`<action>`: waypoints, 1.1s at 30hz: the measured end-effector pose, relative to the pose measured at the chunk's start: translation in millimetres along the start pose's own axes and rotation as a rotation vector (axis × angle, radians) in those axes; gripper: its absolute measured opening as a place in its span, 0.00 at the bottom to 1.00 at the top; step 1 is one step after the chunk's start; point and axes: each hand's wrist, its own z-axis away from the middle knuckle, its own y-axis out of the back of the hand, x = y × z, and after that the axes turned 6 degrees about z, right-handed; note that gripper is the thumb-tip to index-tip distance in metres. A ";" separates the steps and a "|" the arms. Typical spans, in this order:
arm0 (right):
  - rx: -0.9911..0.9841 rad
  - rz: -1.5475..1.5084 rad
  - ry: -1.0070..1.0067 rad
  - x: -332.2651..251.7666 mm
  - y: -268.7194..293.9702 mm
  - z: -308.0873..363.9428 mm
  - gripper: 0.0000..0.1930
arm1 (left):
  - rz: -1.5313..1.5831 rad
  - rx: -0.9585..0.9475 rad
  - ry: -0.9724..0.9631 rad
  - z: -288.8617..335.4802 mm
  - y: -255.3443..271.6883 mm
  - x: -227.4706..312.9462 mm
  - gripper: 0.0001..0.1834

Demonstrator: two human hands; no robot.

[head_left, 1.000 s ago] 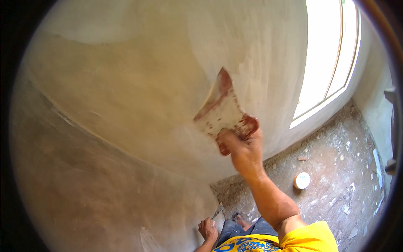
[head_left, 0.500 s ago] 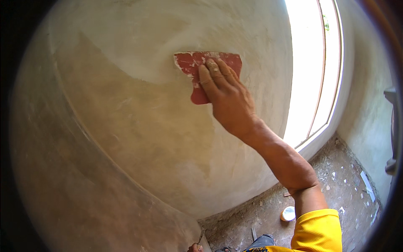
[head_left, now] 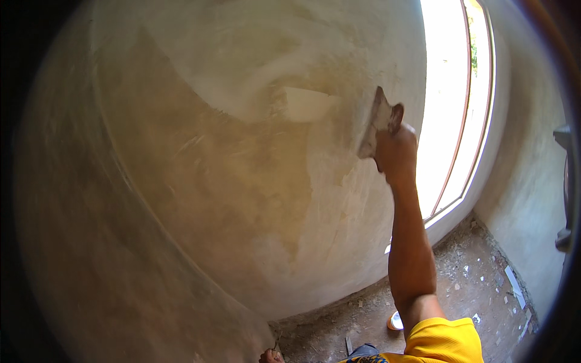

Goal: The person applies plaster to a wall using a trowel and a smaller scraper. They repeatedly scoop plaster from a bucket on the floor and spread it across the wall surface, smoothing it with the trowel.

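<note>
My right hand [head_left: 396,154] is closed round a red plastic putty spreader [head_left: 376,124], held by the wall near the window. The spreader is turned edgewise, and pale putty shows on its face; whether its edge touches the wall I cannot tell. To its left, a light patch of putty [head_left: 307,104] lies on the plastered wall [head_left: 242,187]. Smooth pale skim coat covers the upper wall, while a browner area spreads below. At the lower edge my left hand [head_left: 270,356] shows only in part, its fingers curled round something thin that I cannot make out.
A tall bright window opening [head_left: 448,109] with a thin frame stands on the right. On the dirty floor [head_left: 448,278] lie scattered scraps, and a small white-and-orange tub [head_left: 395,320] stands beside my right arm. A wall corner [head_left: 145,206] runs down the left side.
My right hand has swung right toward the window and turned the spreader from flat against the wall to edgewise. A light putty patch now shows where the spreader was.
</note>
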 end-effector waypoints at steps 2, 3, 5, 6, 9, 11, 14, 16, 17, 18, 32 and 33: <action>-0.086 -0.201 -0.050 -21.8 -2.0 -15.5 0.23 | 0.002 -0.094 0.010 1.2 10.8 3.5 0.20; -0.154 -0.214 -0.017 -34.5 -6.3 -17.9 0.25 | 0.027 -0.061 0.019 1.6 13.9 6.0 0.21; -0.187 -0.136 0.168 -57.8 -25.4 -7.3 0.29 | 0.072 0.005 0.040 0.6 16.8 10.2 0.21; -0.134 -0.069 0.309 -67.2 -39.0 -0.6 0.28 | 0.076 -0.008 0.045 -3.1 17.0 13.4 0.21; -0.155 0.207 0.591 -81.7 -85.4 36.3 0.21 | 0.138 -0.050 0.078 -5.7 19.8 20.7 0.22; -0.108 0.258 0.742 -75.7 -119.0 68.6 0.18 | 0.230 -0.069 0.095 -9.3 26.5 26.9 0.22; -0.082 0.236 0.944 -40.2 -153.4 121.1 0.20 | 0.269 -0.034 0.073 -11.1 38.2 39.0 0.21; -0.071 0.310 1.031 -11.4 -160.4 154.5 0.23 | 0.237 -0.108 0.153 -10.9 42.2 47.9 0.19; -0.093 0.398 1.072 -2.2 -159.4 164.6 0.24 | 0.222 -0.140 0.189 -10.3 44.0 51.1 0.18; -0.220 0.269 0.990 4.5 -153.5 168.7 0.24 | 0.230 -0.102 0.186 -8.5 45.6 53.4 0.17; 0.227 0.512 1.312 -44.6 -95.1 8.4 0.31 | 0.150 0.022 0.145 15.3 7.6 19.6 0.21; 0.132 0.534 1.268 -29.1 -97.5 24.9 0.31 | 0.177 0.018 0.114 14.5 6.6 21.4 0.21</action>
